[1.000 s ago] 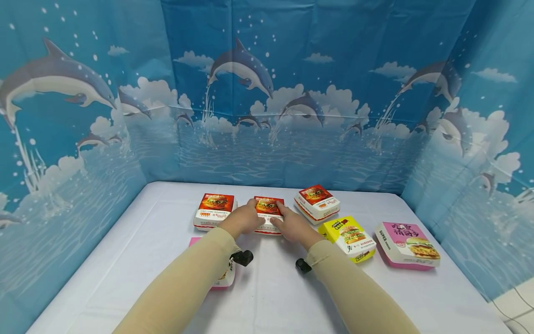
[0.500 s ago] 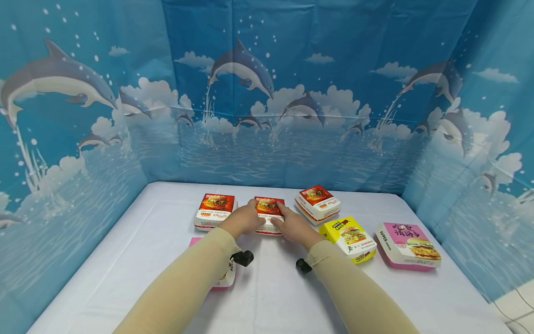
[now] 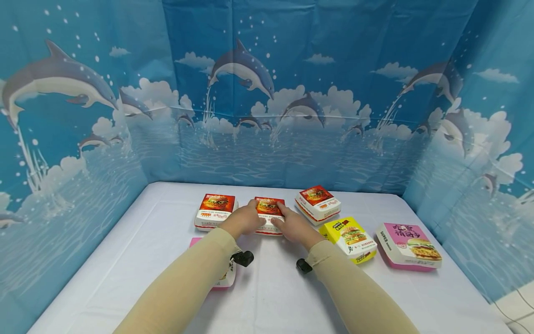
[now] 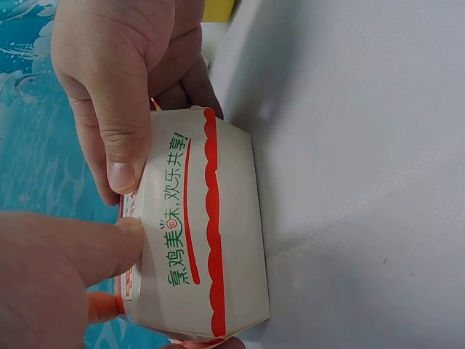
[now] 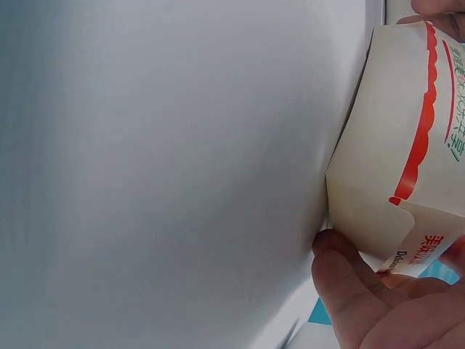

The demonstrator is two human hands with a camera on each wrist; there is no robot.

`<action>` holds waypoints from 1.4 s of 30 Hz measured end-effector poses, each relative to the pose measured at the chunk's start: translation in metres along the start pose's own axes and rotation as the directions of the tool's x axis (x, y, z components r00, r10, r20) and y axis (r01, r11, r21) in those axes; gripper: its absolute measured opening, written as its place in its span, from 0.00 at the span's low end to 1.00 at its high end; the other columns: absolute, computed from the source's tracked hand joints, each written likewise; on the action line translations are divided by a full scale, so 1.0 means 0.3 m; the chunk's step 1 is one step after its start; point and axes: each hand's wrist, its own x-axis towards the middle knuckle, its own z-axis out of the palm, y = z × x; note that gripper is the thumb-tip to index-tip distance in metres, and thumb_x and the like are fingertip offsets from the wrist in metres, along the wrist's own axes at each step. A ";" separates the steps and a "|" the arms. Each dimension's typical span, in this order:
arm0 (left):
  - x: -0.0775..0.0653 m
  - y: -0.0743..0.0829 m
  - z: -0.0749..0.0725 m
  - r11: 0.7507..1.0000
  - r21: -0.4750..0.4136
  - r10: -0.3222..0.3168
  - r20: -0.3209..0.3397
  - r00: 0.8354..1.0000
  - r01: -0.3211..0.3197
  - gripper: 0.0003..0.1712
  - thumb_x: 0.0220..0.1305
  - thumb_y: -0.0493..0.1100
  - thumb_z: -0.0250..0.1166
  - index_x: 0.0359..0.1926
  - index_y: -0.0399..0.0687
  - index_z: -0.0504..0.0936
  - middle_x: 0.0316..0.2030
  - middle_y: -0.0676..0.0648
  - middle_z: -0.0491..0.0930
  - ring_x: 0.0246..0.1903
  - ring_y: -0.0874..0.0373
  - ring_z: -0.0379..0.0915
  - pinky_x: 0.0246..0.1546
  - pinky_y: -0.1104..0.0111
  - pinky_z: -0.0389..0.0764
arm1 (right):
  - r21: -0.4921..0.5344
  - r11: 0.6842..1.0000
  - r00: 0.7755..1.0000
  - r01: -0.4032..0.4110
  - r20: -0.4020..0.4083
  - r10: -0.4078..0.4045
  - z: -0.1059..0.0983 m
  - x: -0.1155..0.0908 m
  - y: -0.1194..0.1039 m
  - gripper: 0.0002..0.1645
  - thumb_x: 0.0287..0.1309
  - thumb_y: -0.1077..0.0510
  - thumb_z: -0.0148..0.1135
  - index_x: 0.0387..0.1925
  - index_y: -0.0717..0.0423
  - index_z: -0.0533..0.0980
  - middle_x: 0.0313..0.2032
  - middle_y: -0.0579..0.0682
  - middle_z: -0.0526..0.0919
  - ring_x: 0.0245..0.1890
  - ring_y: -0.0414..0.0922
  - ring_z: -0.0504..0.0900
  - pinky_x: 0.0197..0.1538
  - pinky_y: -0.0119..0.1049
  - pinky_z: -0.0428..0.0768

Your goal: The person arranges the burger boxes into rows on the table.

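A red and white burger box (image 3: 269, 208) rests on the white tabletop between my two hands. My left hand (image 3: 247, 218) holds its left side, with the thumb on the upper front edge. My right hand (image 3: 294, 226) grips the opposite side the same way, its thumb lying on top near the front. In the left wrist view, the front wall of the burger box (image 4: 192, 233) shows green lettering and a wavy red band; its lid appears closed. From the right wrist, fingers (image 5: 349, 287) are seen at the box's side, low by the table.
Another red burger box (image 3: 216, 211) sits to the left, and a third red box (image 3: 318, 204) stands angled at the right. A yellow box (image 3: 349, 239) and a pink box (image 3: 409, 246) lie farther right. Under my left forearm, a pink-edged box (image 3: 227, 278) is partly hidden.
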 end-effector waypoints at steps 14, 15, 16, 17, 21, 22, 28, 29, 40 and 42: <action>-0.009 0.002 -0.003 1.000 0.009 0.004 0.000 1.000 -0.004 0.49 0.75 0.58 0.63 0.84 0.45 0.50 0.72 0.37 0.74 0.51 0.49 0.80 0.58 0.53 0.80 | -0.019 1.000 1.000 -0.003 0.006 0.003 -0.001 0.014 0.008 0.48 0.74 0.37 0.59 0.85 0.41 0.50 0.81 0.56 0.63 0.76 0.57 0.69 0.76 0.61 0.68; -0.011 0.002 -0.003 1.000 0.008 0.005 0.001 1.000 -0.005 0.49 0.75 0.58 0.63 0.84 0.45 0.50 0.72 0.37 0.74 0.51 0.49 0.80 0.57 0.53 0.80 | -0.019 1.000 1.000 -0.001 0.006 0.001 -0.002 0.014 0.009 0.48 0.74 0.37 0.59 0.85 0.41 0.50 0.80 0.56 0.63 0.76 0.57 0.69 0.76 0.61 0.67; -0.012 0.002 -0.003 1.000 0.007 0.005 0.001 1.000 -0.005 0.49 0.75 0.58 0.63 0.84 0.45 0.49 0.72 0.37 0.74 0.51 0.49 0.80 0.57 0.53 0.80 | -0.020 1.000 1.000 0.001 0.006 -0.001 -0.002 0.013 0.009 0.48 0.74 0.37 0.59 0.85 0.42 0.50 0.80 0.56 0.63 0.76 0.57 0.69 0.76 0.61 0.67; -0.013 0.002 -0.003 1.000 0.006 0.005 0.001 1.000 -0.005 0.49 0.76 0.58 0.63 0.84 0.45 0.49 0.72 0.37 0.73 0.51 0.49 0.80 0.57 0.53 0.80 | -0.020 1.000 1.000 0.003 0.006 -0.003 -0.002 0.013 0.009 0.48 0.74 0.37 0.59 0.85 0.42 0.50 0.80 0.57 0.63 0.76 0.57 0.69 0.76 0.61 0.68; -0.015 0.002 -0.003 1.000 0.000 0.006 0.002 1.000 -0.006 0.49 0.75 0.57 0.63 0.84 0.45 0.49 0.72 0.37 0.74 0.51 0.49 0.80 0.57 0.53 0.80 | -0.021 1.000 1.000 0.009 0.007 -0.009 -0.005 0.010 0.008 0.48 0.75 0.37 0.58 0.85 0.42 0.50 0.80 0.57 0.63 0.76 0.57 0.69 0.76 0.60 0.68; -0.016 0.003 -0.004 1.000 -0.001 0.007 0.002 1.000 -0.007 0.49 0.75 0.57 0.63 0.84 0.45 0.49 0.72 0.37 0.74 0.51 0.49 0.80 0.57 0.53 0.80 | -0.021 1.000 1.000 0.010 0.007 -0.009 -0.005 0.009 0.007 0.48 0.75 0.37 0.58 0.85 0.42 0.50 0.80 0.57 0.63 0.76 0.57 0.69 0.76 0.60 0.68; -0.018 0.004 -0.005 1.000 0.006 0.010 0.000 1.000 -0.010 0.48 0.76 0.57 0.63 0.84 0.45 0.51 0.71 0.37 0.74 0.50 0.50 0.80 0.56 0.53 0.80 | -0.019 1.000 1.000 0.003 0.004 -0.003 -0.007 0.004 0.002 0.48 0.74 0.37 0.59 0.85 0.42 0.51 0.80 0.56 0.63 0.75 0.57 0.70 0.76 0.60 0.68; -0.016 0.004 -0.004 1.000 0.007 0.010 -0.001 1.000 -0.010 0.48 0.76 0.57 0.63 0.84 0.45 0.51 0.71 0.37 0.75 0.49 0.50 0.80 0.55 0.54 0.80 | -0.019 1.000 1.000 0.003 0.004 -0.003 -0.007 0.004 0.002 0.48 0.74 0.37 0.59 0.85 0.42 0.51 0.80 0.56 0.63 0.74 0.57 0.70 0.75 0.60 0.68; -0.006 0.001 0.000 1.000 0.008 0.009 0.005 1.000 -0.009 0.49 0.76 0.58 0.63 0.84 0.45 0.50 0.71 0.36 0.75 0.47 0.49 0.80 0.54 0.54 0.80 | -0.027 1.000 1.000 0.008 0.002 -0.008 -0.004 0.006 0.005 0.48 0.75 0.36 0.58 0.85 0.42 0.50 0.80 0.57 0.63 0.77 0.58 0.68 0.76 0.61 0.67; -0.006 0.001 0.000 1.000 0.004 0.008 0.006 1.000 -0.008 0.49 0.76 0.58 0.63 0.84 0.45 0.50 0.71 0.36 0.75 0.48 0.49 0.80 0.55 0.54 0.80 | -0.028 1.000 1.000 0.009 0.003 -0.009 -0.004 0.007 0.006 0.48 0.75 0.36 0.58 0.85 0.42 0.50 0.80 0.56 0.63 0.77 0.58 0.68 0.76 0.61 0.67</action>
